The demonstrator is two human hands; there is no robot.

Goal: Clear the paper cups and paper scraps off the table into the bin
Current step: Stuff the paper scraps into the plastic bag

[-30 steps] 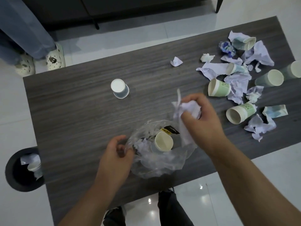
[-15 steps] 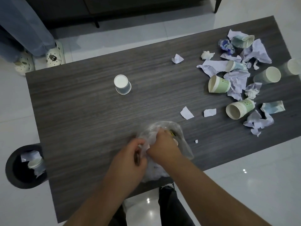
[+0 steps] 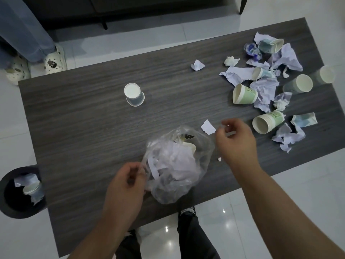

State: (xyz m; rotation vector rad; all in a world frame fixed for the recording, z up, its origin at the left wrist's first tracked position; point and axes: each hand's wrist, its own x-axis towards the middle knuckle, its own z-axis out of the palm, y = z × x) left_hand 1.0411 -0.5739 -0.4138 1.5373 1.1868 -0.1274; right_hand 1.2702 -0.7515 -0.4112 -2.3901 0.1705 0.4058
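Left hand [image 3: 128, 176] low centre, fingers pinched on edge of clear plastic bag [image 3: 177, 165], bag stuffed with paper and cup, lying on dark table [image 3: 84, 128]. Right hand [image 3: 236, 143] just right of bag, fingers curled loose, gripping nothing. White scrap [image 3: 208, 127] beside its fingertips. Upturned cup [image 3: 134, 94] mid-table. Cups and crumpled paper heaped upper right [image 3: 265, 85]. Black bin [image 3: 11, 206] on floor, lower left, cup inside.

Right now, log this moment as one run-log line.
left hand: gripping plastic bag edge | right hand: over table, grip unclear | bag: holds paper, cup | cups, scraps: remain far right
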